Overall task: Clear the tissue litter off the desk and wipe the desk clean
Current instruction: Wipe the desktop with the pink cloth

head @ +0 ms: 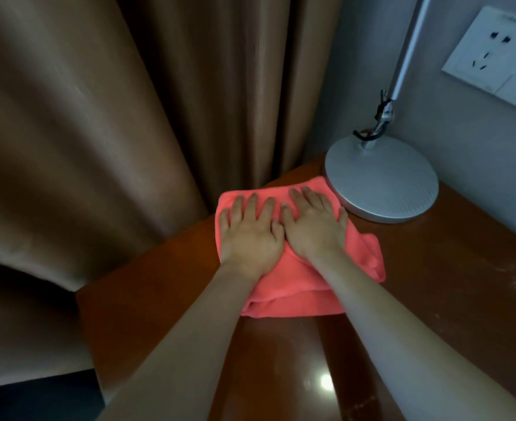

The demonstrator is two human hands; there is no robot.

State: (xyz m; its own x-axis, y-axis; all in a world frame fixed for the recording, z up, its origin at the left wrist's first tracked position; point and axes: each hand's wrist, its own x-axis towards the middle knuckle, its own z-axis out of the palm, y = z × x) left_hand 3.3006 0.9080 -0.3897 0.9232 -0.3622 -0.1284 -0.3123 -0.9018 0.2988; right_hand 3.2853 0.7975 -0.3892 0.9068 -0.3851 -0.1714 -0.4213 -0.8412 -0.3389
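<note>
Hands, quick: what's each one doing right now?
Left hand: open, fingers straight, pressing flat on the pink cloth.
Right hand: open, fingers straight, pressing flat on the same cloth.

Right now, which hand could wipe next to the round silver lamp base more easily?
Probably the right hand: it presses the pink cloth beside the round silver lamp base; the left hand lies farther away.

On the counter [165, 305] the cloth [363, 256] lies just left of the lamp base [384, 183], under the left hand [250, 235] and right hand [314, 226] side by side, with the curtain [129, 101] behind and the wall socket [493, 53] far right.
</note>
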